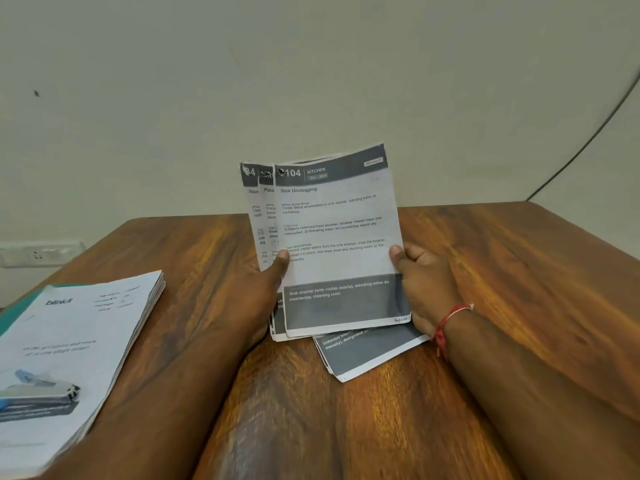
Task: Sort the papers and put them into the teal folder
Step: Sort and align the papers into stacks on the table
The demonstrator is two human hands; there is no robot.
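Papers (332,237) — a small fan of printed task sheets, the front one headed 104, Kitchen, Sink Unclogging — are standing upright at the middle of the wooden worktop (519,271), lower edges resting on it. The left grip (256,299) is pinching the fan's left edge, its thumb pressing on the front sheet. The right grip (422,282) is clasping the right edge, thumb in front and fingers curling behind. One more sheet (367,351) is lying flat and skewed beneath the fan, on its near side. At the near left a thick stack (79,341), topped by a blinkit page, is lying on the teal folder (17,311), of which only a strip at the stack's far-left edge is showing. By my reading the sorting is running partway — one pile seems to be sitting on the folder already, while the held sheets and the loose one are waiting to be ordered and added.
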